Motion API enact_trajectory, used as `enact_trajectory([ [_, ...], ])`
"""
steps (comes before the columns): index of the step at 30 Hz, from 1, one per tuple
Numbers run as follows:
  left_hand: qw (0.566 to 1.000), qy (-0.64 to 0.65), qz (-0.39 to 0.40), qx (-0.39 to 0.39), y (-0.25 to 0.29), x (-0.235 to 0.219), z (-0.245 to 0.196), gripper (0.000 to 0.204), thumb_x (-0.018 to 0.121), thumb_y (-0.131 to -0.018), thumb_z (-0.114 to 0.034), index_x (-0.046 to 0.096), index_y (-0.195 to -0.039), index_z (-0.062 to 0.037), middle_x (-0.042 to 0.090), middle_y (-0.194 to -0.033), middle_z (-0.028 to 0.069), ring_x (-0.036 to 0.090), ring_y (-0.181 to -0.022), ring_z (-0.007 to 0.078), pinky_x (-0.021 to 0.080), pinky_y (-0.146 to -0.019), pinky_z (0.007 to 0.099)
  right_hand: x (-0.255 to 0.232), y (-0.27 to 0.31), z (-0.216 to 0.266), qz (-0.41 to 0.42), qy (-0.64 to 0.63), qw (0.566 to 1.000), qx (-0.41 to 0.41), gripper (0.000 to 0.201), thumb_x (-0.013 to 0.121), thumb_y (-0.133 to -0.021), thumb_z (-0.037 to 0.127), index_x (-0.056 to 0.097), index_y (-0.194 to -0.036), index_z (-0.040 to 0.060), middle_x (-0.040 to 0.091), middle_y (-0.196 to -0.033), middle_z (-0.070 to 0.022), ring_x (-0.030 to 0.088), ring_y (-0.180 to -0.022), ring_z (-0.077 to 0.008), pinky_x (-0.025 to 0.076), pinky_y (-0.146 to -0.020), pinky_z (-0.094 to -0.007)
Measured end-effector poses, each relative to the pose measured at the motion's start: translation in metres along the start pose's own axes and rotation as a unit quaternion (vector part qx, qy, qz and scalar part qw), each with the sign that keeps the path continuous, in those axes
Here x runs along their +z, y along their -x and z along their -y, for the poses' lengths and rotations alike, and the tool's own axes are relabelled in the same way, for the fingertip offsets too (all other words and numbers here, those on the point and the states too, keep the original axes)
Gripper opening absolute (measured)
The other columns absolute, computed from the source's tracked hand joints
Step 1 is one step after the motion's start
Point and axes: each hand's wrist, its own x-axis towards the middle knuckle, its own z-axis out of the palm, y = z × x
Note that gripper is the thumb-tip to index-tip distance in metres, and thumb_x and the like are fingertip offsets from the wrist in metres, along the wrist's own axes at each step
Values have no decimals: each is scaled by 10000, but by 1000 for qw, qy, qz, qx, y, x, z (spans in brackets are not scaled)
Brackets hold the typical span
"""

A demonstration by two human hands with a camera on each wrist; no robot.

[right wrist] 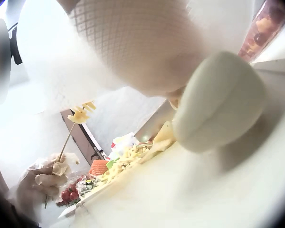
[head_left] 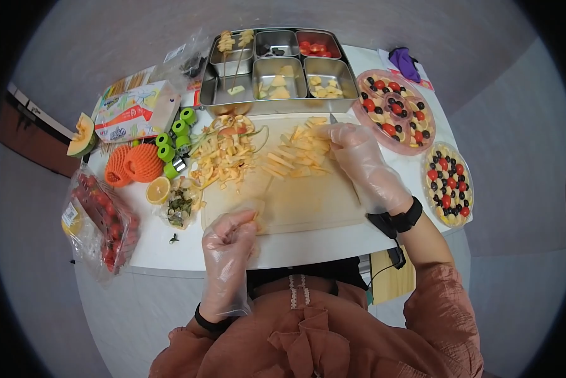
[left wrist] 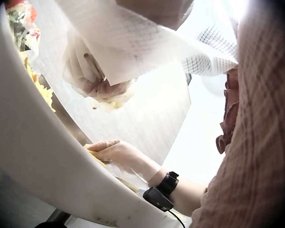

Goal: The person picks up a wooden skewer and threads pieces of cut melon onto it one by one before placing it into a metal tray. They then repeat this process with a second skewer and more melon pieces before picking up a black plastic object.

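My left hand (head_left: pixel 229 236), in a clear plastic glove, grips a thin wooden skewer (right wrist: pixel 66 142) near the front edge of the cutting board (head_left: pixel 232 211). Pieces of yellow fruit (right wrist: pixel 80 114) are threaded on the skewer's upper end. At the board's right side my gloved right hand (head_left: pixel 361 154) reaches to the pile of yellow-orange fruit strips (head_left: pixel 302 148), its fingertips pinching at a strip. A knife blade (head_left: pixel 333 118) shows its tip beyond that hand. The knife's pale handle (right wrist: pixel 218 102) lies close below the hand, and the hand hides the rest.
Peelings (head_left: pixel 229 154) heap on the board's left. Behind it stands a steel tray (head_left: pixel 264 104) with compartments of cut fruit and two filled skewers. Decorated fruit plates (head_left: pixel 365 135) stand right. Bagged tomatoes (head_left: pixel 109 220), green-handled cutters (head_left: pixel 165 151), half a lemon (head_left: pixel 158 189) and a melon wedge (head_left: pixel 81 135) are left.
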Motion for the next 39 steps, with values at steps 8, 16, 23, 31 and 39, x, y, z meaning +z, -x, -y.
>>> enact_trajectory([
  [8, 996, -65, 24, 51, -1, -1, 8, 181, 623, -877, 14, 697, -1041, 4, 619, -813, 3, 521, -675, 47, 403, -566, 194, -15, -2, 21, -74, -78, 984, 144, 212, 624, -874, 28, 719, -1064, 28, 720, -898, -70, 643, -787, -91, 503, -756, -235],
  [16, 970, -184, 43, 152, -6, -1, 18, 169, 618, -864, 30, 695, -1014, 26, 593, -820, 16, 519, -612, 55, 411, -549, 199, -25, 11, 45, -94, -164, 975, 114, 238, 692, -833, 121, 719, -1061, 58, 736, -901, -101, 690, -760, -154, 524, -716, -271],
  [23, 968, -184, 42, 168, -4, 1, 18, 189, 629, -841, 70, 701, -1009, 22, 592, -816, 17, 524, -613, 57, 411, -541, 198, -29, 18, 54, -98, -172, 976, 90, 258, 687, -847, 142, 709, -1096, 80, 736, -942, -95, 701, -812, -175, 528, -750, -282],
  [31, 970, -170, 34, 168, -3, 3, 19, 186, 629, -833, 78, 706, -995, 28, 579, -807, 14, 518, -622, 55, 409, -543, 197, -31, 21, 60, -116, -126, 984, 53, 253, 685, -853, 129, 710, -1103, 98, 721, -913, -122, 700, -811, -233, 529, -742, -310],
  [39, 967, -188, 35, 171, -2, 2, 19, 193, 625, -832, 67, 706, -1005, 36, 581, -805, 25, 518, -616, 64, 412, -543, 206, -31, 22, 65, -146, -61, 987, -9, 217, 682, -842, 88, 705, -1057, 87, 715, -901, -128, 694, -794, -278, 536, -725, -333],
])
